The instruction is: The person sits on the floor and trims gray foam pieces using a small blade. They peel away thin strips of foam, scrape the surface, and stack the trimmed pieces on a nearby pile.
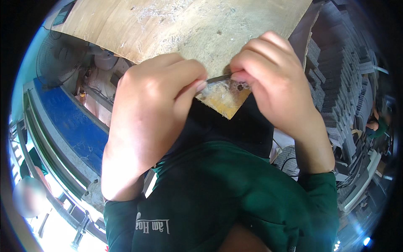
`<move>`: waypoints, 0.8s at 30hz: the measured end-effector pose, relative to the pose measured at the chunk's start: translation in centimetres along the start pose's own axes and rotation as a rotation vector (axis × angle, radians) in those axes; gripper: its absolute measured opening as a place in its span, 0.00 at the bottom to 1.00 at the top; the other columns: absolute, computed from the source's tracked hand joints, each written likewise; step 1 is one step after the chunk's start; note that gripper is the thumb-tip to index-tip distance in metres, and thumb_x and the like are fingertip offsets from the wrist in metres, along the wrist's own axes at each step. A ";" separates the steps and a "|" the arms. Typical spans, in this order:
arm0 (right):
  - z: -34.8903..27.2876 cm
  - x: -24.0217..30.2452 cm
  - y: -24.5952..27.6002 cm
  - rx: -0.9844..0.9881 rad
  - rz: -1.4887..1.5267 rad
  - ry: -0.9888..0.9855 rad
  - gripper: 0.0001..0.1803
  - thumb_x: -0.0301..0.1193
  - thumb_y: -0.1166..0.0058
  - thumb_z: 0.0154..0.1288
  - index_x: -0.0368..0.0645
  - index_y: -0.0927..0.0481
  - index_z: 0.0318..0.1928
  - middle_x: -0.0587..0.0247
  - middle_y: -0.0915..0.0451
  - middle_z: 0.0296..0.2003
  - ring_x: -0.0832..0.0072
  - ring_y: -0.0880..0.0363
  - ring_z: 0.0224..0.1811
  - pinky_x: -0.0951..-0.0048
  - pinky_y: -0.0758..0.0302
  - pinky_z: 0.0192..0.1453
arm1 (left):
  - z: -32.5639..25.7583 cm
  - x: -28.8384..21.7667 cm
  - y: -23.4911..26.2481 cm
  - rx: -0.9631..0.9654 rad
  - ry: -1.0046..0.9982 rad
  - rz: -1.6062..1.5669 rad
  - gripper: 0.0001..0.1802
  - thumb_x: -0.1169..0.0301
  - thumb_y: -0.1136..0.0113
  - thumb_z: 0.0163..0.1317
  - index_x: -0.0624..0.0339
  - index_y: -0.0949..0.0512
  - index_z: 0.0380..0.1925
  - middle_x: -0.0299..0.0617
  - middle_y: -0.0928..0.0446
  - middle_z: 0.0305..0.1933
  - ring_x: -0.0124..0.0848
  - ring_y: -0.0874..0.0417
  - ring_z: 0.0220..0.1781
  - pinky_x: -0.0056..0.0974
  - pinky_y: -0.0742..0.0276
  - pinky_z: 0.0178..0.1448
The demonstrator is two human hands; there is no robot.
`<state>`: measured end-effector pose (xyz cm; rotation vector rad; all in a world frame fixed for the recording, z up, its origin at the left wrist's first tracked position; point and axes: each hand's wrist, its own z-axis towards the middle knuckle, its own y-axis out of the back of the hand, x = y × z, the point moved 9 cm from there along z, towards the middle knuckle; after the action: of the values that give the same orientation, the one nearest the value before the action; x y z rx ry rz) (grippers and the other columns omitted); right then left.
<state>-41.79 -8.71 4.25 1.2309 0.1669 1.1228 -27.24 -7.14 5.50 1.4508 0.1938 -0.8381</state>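
Between my two hands runs a thin dark strip (219, 78), one end pinched in each. My left hand (157, 90) closes on its left end with thumb and forefinger. The other end sits between the thumb and curled fingers of my right hand (273, 75). Just under the strip is the near corner of a worn wooden board (180, 33), scuffed and smeared with whitish residue. A dark round mark shows on that corner by my right fingertips. What the strip is made of, I cannot make out.
On the left stands a long blue-topped bench or conveyor (71, 119), with a wire fan (56, 63) behind it. Tall stacks of grey sheets (342, 80) rise at the right. People are partly visible at the far left and far right.
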 end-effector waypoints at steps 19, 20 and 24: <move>0.6 0.7 3.5 -0.120 -0.034 0.078 0.07 0.26 0.30 0.62 0.39 0.17 0.36 0.61 0.18 0.34 0.60 0.21 0.40 0.63 0.25 0.48 | -2.0 1.0 1.2 -0.102 0.029 -0.161 0.10 0.81 0.28 0.63 0.66 0.11 0.45 0.47 0.13 0.44 0.37 0.12 0.46 0.40 0.20 0.52; 0.3 -0.1 4.2 -0.093 -0.059 -0.012 0.06 0.25 0.31 0.64 0.38 0.16 0.37 0.60 0.18 0.34 0.63 0.21 0.40 0.65 0.26 0.48 | -2.3 1.2 1.7 -0.156 0.022 -0.162 0.12 0.81 0.28 0.64 0.66 0.11 0.47 0.47 0.12 0.47 0.38 0.12 0.50 0.40 0.20 0.55; -2.0 -2.6 6.8 -0.166 -0.080 -0.152 0.03 0.20 0.35 0.72 0.34 0.17 0.42 0.62 0.18 0.40 0.72 0.22 0.44 0.72 0.27 0.52 | -2.9 1.0 2.0 -0.285 -0.067 0.128 0.20 0.71 0.26 0.66 0.61 0.11 0.58 0.52 0.12 0.62 0.49 0.14 0.68 0.47 0.22 0.74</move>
<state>-48.30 -9.97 7.75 1.1457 0.0070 0.9501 -24.28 -5.07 6.08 1.1545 0.1601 -0.7217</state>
